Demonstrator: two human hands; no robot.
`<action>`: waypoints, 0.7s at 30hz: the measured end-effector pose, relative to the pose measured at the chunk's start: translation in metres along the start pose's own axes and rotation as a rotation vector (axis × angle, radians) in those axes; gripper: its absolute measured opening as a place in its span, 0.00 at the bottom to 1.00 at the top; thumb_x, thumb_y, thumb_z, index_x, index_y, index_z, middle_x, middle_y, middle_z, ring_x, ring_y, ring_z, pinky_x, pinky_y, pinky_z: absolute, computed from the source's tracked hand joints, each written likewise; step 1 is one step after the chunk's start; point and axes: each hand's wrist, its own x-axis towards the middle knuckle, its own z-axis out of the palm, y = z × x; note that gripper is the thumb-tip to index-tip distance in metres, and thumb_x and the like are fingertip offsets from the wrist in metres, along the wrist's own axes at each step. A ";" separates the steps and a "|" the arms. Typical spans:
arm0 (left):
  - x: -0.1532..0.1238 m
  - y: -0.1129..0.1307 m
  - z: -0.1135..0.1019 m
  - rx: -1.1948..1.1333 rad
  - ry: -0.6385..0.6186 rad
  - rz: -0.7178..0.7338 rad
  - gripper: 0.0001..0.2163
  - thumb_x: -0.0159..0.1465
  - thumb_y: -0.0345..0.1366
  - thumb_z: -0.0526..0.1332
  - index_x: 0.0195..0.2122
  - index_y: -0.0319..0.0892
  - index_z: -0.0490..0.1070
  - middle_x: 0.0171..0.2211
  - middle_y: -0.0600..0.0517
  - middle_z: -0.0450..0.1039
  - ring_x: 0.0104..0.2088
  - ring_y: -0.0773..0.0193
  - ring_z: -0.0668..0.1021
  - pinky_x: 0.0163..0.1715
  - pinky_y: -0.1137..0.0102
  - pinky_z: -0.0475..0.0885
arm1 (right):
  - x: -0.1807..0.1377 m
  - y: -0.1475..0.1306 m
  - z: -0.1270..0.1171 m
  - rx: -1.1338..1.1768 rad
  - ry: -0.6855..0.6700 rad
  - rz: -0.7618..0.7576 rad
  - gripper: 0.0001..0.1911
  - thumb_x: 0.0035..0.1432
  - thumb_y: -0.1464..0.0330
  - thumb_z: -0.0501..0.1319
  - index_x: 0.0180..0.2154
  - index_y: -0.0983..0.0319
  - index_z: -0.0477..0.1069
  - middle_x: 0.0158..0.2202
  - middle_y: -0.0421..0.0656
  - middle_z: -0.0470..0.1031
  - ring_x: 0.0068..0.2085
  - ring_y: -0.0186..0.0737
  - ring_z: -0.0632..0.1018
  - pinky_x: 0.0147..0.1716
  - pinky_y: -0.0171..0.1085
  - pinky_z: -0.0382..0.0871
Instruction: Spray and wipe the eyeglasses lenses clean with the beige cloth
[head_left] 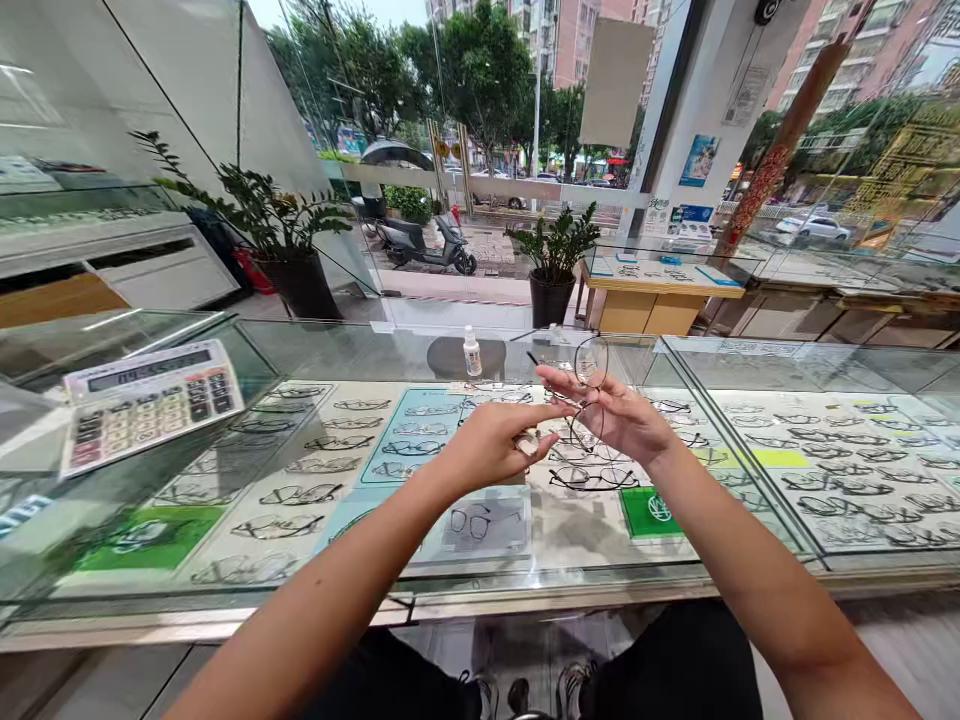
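Both my hands meet over a glass display counter. My right hand holds a thin round-lensed pair of glasses upright, fingers curled around the frame. My left hand is closed, its index finger stretched toward the glasses and touching the frame near the lower rim. A small white bottle stands on a dark round pad just beyond my hands.
Under the glass lie several rows of spectacle frames on light trays. A large calculator rests on the counter at left. Potted plants and a scooter stand behind, near the shop window. My knees and shoes show below the counter.
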 end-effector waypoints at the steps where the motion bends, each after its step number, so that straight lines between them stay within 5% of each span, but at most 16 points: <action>1: 0.000 -0.002 -0.001 0.009 0.020 -0.014 0.15 0.71 0.36 0.64 0.57 0.44 0.82 0.30 0.55 0.82 0.26 0.67 0.76 0.31 0.72 0.65 | 0.001 0.001 0.000 -0.001 0.007 0.001 0.06 0.62 0.64 0.74 0.39 0.54 0.80 0.68 0.46 0.78 0.76 0.49 0.68 0.77 0.55 0.53; 7: 0.002 -0.012 -0.003 0.041 0.130 -0.129 0.12 0.71 0.41 0.65 0.53 0.46 0.82 0.30 0.56 0.81 0.26 0.67 0.75 0.31 0.72 0.63 | 0.003 -0.001 -0.002 0.033 0.055 -0.065 0.06 0.62 0.62 0.74 0.37 0.52 0.78 0.62 0.42 0.82 0.66 0.47 0.79 0.74 0.56 0.61; 15: 0.004 -0.013 0.004 -0.041 0.175 -0.125 0.13 0.72 0.40 0.62 0.52 0.44 0.81 0.29 0.55 0.78 0.26 0.67 0.74 0.32 0.71 0.64 | 0.004 -0.004 -0.010 0.048 0.096 -0.143 0.05 0.62 0.62 0.74 0.36 0.52 0.80 0.56 0.39 0.85 0.62 0.43 0.81 0.68 0.49 0.69; 18: 0.005 -0.020 -0.005 -0.153 0.343 -0.140 0.17 0.71 0.39 0.64 0.59 0.44 0.78 0.32 0.54 0.77 0.31 0.66 0.75 0.36 0.71 0.68 | 0.005 -0.008 -0.014 0.071 0.134 -0.178 0.06 0.61 0.60 0.74 0.35 0.52 0.80 0.56 0.37 0.85 0.61 0.43 0.81 0.66 0.47 0.72; 21: 0.010 -0.041 -0.022 -0.407 0.617 -0.325 0.18 0.67 0.34 0.66 0.58 0.43 0.76 0.40 0.51 0.76 0.31 0.67 0.74 0.31 0.74 0.68 | 0.005 -0.014 -0.018 0.087 0.196 -0.209 0.08 0.60 0.59 0.74 0.34 0.51 0.79 0.55 0.36 0.85 0.61 0.42 0.81 0.65 0.47 0.72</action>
